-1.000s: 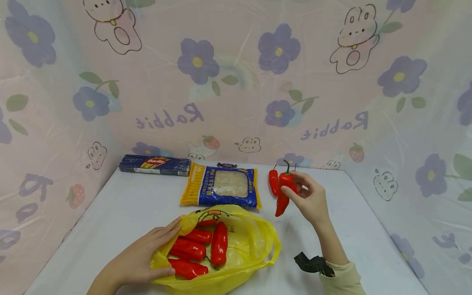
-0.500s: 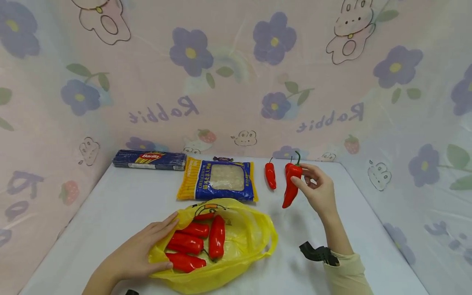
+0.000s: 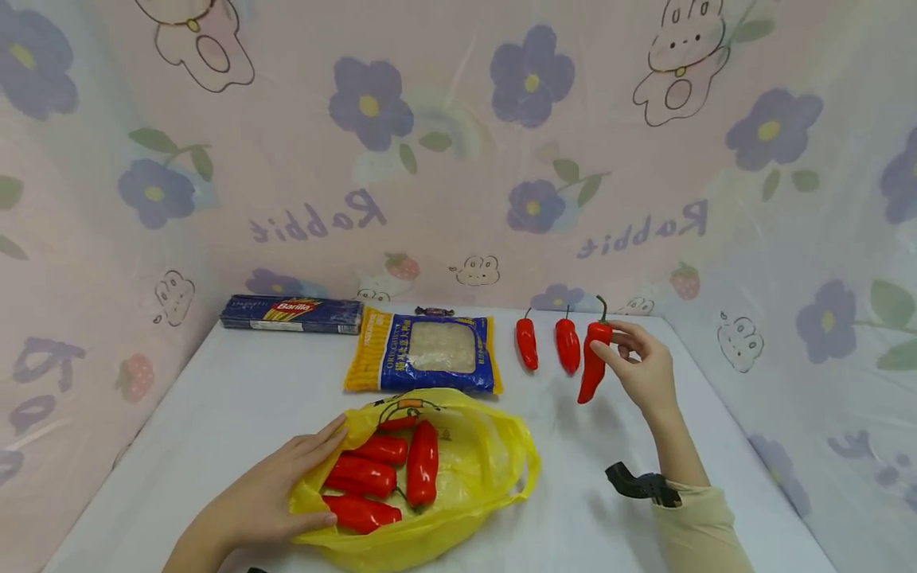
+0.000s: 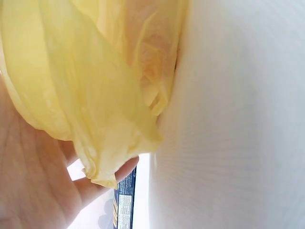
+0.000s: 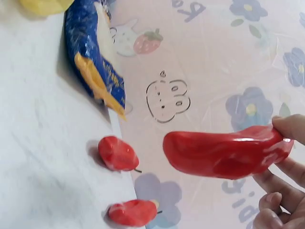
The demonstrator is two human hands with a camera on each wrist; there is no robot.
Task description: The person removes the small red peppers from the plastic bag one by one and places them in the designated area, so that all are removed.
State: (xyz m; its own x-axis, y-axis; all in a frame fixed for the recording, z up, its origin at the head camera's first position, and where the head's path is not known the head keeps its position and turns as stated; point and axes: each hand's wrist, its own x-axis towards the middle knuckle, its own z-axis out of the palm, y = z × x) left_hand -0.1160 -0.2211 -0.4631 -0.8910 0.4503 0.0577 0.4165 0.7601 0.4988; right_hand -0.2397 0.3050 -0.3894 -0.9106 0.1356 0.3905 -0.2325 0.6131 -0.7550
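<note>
My right hand [image 3: 640, 368] pinches a red chili pepper [image 3: 593, 370] near its stem end, tip hanging downward over the table. In the right wrist view this held pepper [image 5: 219, 152] lies sideways between thumb and fingers. To its left, two more red peppers, one nearer [image 3: 567, 346] and one farther left [image 3: 526, 344], lie side by side with stems toward the back. My left hand [image 3: 268, 489] rests along the left side of a yellow plastic bag [image 3: 476, 485], fingers extended and thumb at the rim. Several red peppers [image 3: 423, 463] lie inside the bag's wide mouth.
Behind the bag lies a blue and yellow pasta packet [image 3: 437, 350]. A dark blue spaghetti package [image 3: 290, 313] is at the back left. A small dark wrapped candy [image 3: 435, 311] sits beyond the packet, near the patterned curtain [image 3: 444, 183] that encloses the white table [image 3: 186, 422].
My right hand has moved rightward with the pepper, past the two peppers on the table, which now show fully. The left hand stays at the bag. The head view tilted slightly.
</note>
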